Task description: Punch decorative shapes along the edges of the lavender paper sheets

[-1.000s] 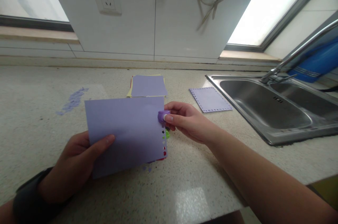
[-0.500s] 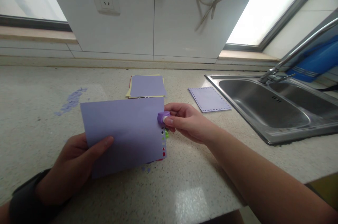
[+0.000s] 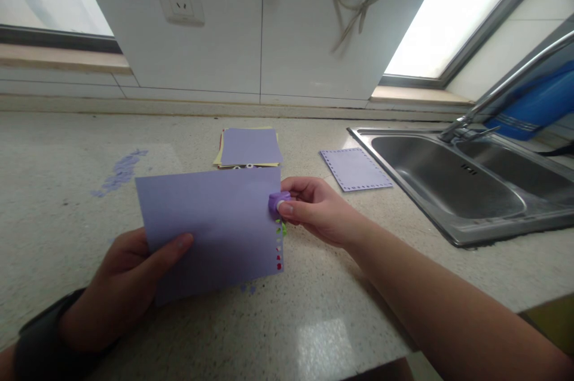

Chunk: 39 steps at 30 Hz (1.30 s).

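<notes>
Head: left grip (image 3: pixel 123 284) holds paper (image 3: pixel 222 228), right grip (image 3: pixel 318 209) pinches punch (image 3: pixel 274 201) at paper's edge

A broad black left-wrist band (image 3: pixel 47 336)

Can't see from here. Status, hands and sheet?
Left hand gripping purple sheet. Right hand holding purple punch at sheet's right edge. Green item partly hidden behind sheet.

On my remote feed, a purple sheet (image 3: pixel 215 225) hides parts of the left hand (image 3: pixel 119 282) and a green object (image 3: pixel 284 229) I can't identify; at right, a faucet (image 3: pixel 515 78) and blue item (image 3: pixel 538 103) run out of frame.
</notes>
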### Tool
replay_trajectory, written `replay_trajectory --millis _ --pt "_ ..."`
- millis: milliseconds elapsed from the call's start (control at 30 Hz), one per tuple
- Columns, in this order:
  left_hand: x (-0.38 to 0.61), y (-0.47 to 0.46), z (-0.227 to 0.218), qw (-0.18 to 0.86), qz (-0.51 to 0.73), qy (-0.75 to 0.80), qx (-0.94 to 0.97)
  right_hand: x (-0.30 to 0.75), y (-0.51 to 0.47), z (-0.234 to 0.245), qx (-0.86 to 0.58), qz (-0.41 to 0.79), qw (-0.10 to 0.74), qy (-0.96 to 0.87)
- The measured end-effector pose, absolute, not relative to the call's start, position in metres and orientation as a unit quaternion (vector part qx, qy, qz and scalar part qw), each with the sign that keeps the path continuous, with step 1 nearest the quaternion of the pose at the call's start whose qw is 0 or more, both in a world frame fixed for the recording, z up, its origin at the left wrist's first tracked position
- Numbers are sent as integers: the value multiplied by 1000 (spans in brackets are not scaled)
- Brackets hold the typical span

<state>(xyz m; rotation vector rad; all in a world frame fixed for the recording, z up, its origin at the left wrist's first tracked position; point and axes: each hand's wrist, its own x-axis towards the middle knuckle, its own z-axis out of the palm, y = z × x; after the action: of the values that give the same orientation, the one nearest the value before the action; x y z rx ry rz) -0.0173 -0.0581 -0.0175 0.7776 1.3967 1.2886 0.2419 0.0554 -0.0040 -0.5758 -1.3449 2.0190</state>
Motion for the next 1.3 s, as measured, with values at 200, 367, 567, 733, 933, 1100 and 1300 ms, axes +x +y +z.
replay_trajectory --millis 200,367,567,733,933,1100,1300 --pt "-21 -59 -20 515 533 588 324 241 54 -5 -213 765 323 -514" --pt "-20 -60 -18 520 530 585 327 240 54 -5 -214 762 325 -517" --pt "-19 -60 -17 529 523 586 321 240 53 -7 -212 754 325 -529" --pt "-20 -61 -18 526 520 594 316 240 53 -9 -211 746 332 -537" --pt "-19 -61 -16 526 518 591 324 237 49 -5 -223 730 345 -546" --pt "-20 -61 -16 519 519 595 326 235 49 -4 -229 725 348 -549" --pt "-21 -59 -17 509 516 602 334 238 54 -6 -218 739 339 -541"
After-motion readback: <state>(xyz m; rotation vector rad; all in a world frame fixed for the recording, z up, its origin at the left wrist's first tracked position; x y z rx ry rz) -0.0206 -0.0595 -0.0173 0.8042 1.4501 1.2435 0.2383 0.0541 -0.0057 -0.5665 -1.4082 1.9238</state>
